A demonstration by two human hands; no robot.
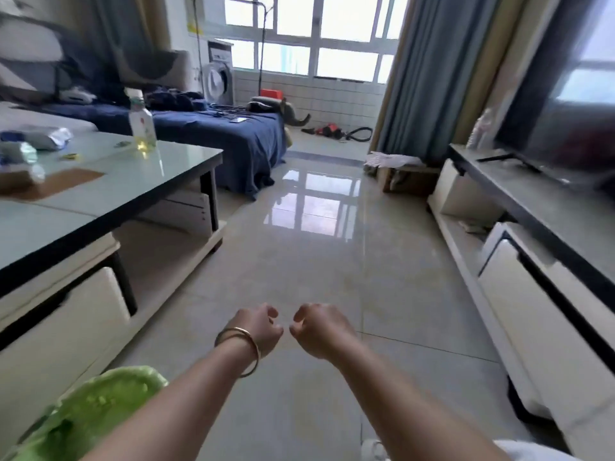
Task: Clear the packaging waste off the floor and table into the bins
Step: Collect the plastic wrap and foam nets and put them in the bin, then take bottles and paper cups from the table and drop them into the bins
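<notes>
Head view: both hands' grips curl loosely, holding nothing, left hand (258, 329), right hand (321, 329); wrappers (43, 138) far left on table (139, 181).

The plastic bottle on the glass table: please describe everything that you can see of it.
The plastic bottle is clear, with a pale cap and a light label that has some red and green on it. It stands upright near the far edge of the glass table. A little yellowish liquid fills only its bottom part. Nothing touches it except the tabletop; both hands are far from it.
</notes>
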